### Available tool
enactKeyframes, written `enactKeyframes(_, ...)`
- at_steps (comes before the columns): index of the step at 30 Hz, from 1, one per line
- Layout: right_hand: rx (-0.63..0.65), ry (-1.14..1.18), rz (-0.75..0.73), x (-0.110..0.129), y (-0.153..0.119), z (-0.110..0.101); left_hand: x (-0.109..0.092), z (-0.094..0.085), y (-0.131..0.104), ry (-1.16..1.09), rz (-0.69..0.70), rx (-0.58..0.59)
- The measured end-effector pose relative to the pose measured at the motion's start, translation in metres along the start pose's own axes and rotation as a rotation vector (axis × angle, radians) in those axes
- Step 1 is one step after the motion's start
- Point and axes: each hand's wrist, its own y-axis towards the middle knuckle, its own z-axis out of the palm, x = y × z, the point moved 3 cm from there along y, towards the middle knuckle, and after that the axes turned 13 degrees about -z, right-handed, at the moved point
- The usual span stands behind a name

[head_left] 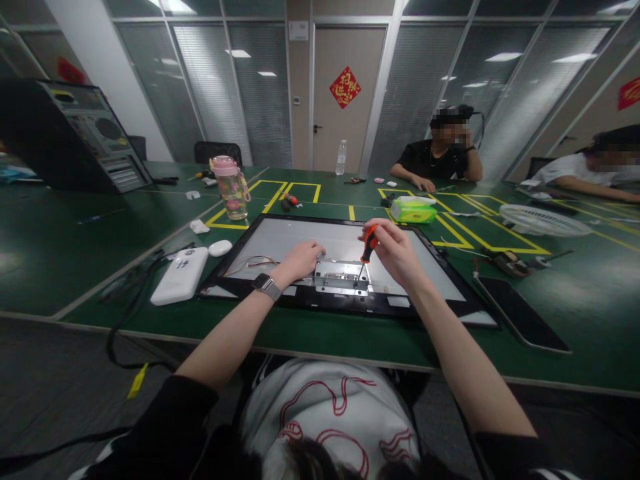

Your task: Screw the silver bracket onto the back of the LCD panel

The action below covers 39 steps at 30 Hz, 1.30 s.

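A flat display panel (280, 233) with a black frame lies on the table in front of me, its pale back facing up. Near its front edge sits a metal bracket (327, 283). My right hand (395, 248) is closed around the handle of a red-and-black screwdriver (369, 245), held nearly upright. The screwdriver's shaft points down to the right end of the bracket; tip contact is too small to make out. Resting at the bracket's upper left is my left hand (301, 259), its fingers bent downward and holding nothing I can see. Thin wires (255, 260) lie left of that hand.
Left of the panel are a white power bank (180, 277), a white case (220, 248) and a pink-lidded bottle (231, 190). To the right lies a black phone (520, 312). Beyond the panel sits a green tissue pack (414, 209). Two people sit across the table.
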Motion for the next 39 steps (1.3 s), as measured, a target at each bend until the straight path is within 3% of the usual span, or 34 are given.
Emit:
enactKeyframes(7,0.006,0.029,0.026,0.001,0.000,0.001,0.000,-0.001,-0.001,0.015,-0.003,0.001)
enactKeyframes(15,-0.003,-0.058,-0.052,0.002,0.000,-0.003,-0.001,-0.002,-0.001,0.014,-0.006,0.004)
enactKeyframes(22,-0.031,0.069,-0.001,0.001,0.001,0.000,-0.002,-0.003,-0.002,0.004,-0.010,0.010)
enactKeyframes(25,-0.027,0.021,-0.011,0.001,0.001,0.000,-0.001,-0.002,-0.002,-0.003,-0.008,0.012)
enactKeyframes(32,0.023,-0.009,-0.016,0.003,0.000,-0.004,-0.002,-0.002,-0.002,0.003,-0.002,0.004)
enactKeyframes(39,0.120,-0.194,-0.074,0.021,0.003,-0.006,-0.003,-0.004,-0.002,0.003,-0.005,0.003)
